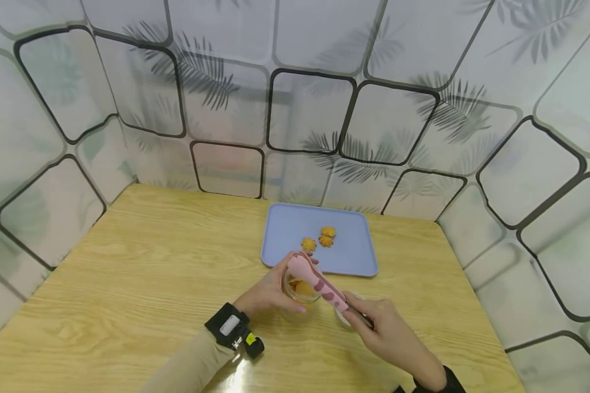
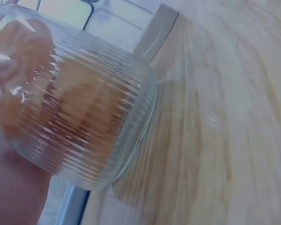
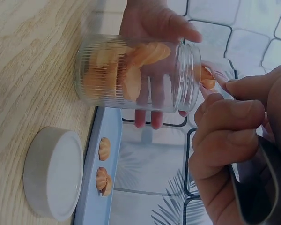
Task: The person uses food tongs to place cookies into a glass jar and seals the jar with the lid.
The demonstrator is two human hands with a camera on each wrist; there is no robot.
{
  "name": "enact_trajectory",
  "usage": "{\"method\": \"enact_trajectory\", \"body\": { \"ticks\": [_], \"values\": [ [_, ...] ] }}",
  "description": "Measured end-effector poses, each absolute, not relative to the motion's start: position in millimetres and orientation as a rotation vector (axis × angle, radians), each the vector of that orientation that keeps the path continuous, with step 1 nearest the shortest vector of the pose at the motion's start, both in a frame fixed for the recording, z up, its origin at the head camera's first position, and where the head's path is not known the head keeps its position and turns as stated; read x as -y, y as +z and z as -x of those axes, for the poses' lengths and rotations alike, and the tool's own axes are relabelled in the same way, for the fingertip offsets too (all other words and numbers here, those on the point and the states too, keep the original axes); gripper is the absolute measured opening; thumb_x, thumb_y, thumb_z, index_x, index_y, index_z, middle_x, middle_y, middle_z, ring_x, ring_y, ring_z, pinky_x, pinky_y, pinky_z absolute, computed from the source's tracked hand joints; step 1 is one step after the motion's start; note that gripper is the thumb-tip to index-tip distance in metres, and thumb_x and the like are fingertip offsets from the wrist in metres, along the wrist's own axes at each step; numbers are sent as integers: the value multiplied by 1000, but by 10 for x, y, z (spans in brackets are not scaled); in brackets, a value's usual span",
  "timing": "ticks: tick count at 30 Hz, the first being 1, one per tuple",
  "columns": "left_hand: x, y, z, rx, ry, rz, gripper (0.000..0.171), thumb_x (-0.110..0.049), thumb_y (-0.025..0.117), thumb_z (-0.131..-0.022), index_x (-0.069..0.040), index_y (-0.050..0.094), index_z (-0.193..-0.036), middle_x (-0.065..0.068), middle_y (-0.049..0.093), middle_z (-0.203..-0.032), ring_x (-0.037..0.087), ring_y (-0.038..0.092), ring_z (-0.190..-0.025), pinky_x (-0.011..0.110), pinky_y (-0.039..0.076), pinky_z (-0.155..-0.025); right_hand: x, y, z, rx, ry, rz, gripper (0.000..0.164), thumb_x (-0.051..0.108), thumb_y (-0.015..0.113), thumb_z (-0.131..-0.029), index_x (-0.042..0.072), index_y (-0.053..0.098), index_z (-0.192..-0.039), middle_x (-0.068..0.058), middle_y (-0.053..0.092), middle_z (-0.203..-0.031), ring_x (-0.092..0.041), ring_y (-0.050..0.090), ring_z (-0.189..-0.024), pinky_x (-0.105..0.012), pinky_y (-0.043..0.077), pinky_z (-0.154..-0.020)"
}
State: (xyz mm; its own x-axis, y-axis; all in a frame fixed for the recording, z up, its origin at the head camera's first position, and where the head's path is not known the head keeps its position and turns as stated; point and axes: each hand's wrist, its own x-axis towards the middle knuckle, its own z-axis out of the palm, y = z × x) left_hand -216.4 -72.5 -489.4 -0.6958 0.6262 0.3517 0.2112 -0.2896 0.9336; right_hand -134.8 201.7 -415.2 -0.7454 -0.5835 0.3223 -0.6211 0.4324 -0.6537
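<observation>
I see the left hand (image 1: 267,292) clasping a ribbed glass jar (image 3: 150,77), upright on the wood-grain table (image 1: 152,245), ridged cookies (image 3: 131,82) inside; the right hand (image 1: 388,333) grips pink tongs (image 1: 324,286) holding another cookie (image 3: 207,78) at its mouth. A white lid (image 3: 51,173) lies nearby; three more cookies (image 1: 326,240) sit on the blue tray (image 1: 292,219) before leaf-patterned sheeting (image 1: 307,112).

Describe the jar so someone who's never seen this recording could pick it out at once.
Start at the blue tray on the wooden table: on its near side, the left hand holds the open jar, with pink tongs over its mouth. Cookies show through its clear glass, ribbed lower down, which sets it apart from the low, opaque white lid nearby.
</observation>
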Motion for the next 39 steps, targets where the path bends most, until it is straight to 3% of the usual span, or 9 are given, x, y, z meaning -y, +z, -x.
{"method": "enact_trajectory", "body": {
  "ticks": [5, 13, 20, 24, 30, 34, 39],
  "values": [
    [713, -4916, 2181, -1635, 2081, -1085, 94, -11, 90, -77, -5, 35, -152, 4, 57, -139, 17, 56, -128, 31, 47, -108, -1984, -4169, 1340, 2591, 1182, -1133, 36, 6, 61, -101, 0, 63, -136, 16, 52, -64, 11, 30, -53, -6, 27, -46],
    [711, -4911, 2208, -1757, 2035, -1127, 70, -10, 89, -76, -4, 54, -136, 7, 62, -132, 23, 56, -125, 37, 41, -114, -1949, -4157, 1360, 2584, 1198, -1172, 40, 5, 60, -102, 1, 58, -142, 18, 52, -67, 13, 30, -52, -7, 28, -44],
    [711, -4934, 2186, -1789, 2013, -1068, 75, -13, 89, -77, -4, 50, -140, 24, 59, -132, 39, 56, -125, 33, 47, -108, -2038, -4143, 1551, 2527, 1121, -1027, 42, -1, 63, -98, -9, 57, -138, 15, 38, -56, 17, 18, -50, -7, 23, -42],
    [707, -4939, 2180, -1748, 2030, -1057, 77, -18, 89, -78, -2, 48, -141, 32, 56, -131, 41, 54, -125, 33, 50, -104, -2094, -4153, 1750, 2527, 972, -940, 40, 0, 66, -96, -13, 59, -133, 15, 37, -59, 12, 17, -51, -10, 21, -45],
    [725, -4956, 2196, -1754, 2045, -1062, 80, -22, 90, -78, -1, 47, -142, 31, 56, -132, 45, 52, -125, 32, 48, -105, -2033, -4246, 2053, 2700, 755, -891, 36, 13, 67, -99, -5, 63, -130, 13, 41, -58, 5, 26, -49, -16, 24, -46],
    [714, -4963, 2200, -1742, 2042, -1080, 80, -21, 89, -79, 2, 45, -142, 31, 56, -132, 46, 52, -125, 35, 47, -107, -1965, -4371, 2181, 2787, 615, -844, 46, 14, 69, -97, -10, 59, -135, 8, 51, -58, 3, 36, -48, -18, 32, -44],
    [693, -4964, 2190, -1714, 2043, -1048, 77, -19, 88, -79, 1, 47, -141, 33, 54, -132, 40, 53, -125, 35, 47, -107, -1905, -4522, 2320, 2825, 555, -817, 42, 14, 68, -97, -10, 60, -131, -3, 63, -67, -1, 49, -52, -20, 40, -48]
  ]
}}
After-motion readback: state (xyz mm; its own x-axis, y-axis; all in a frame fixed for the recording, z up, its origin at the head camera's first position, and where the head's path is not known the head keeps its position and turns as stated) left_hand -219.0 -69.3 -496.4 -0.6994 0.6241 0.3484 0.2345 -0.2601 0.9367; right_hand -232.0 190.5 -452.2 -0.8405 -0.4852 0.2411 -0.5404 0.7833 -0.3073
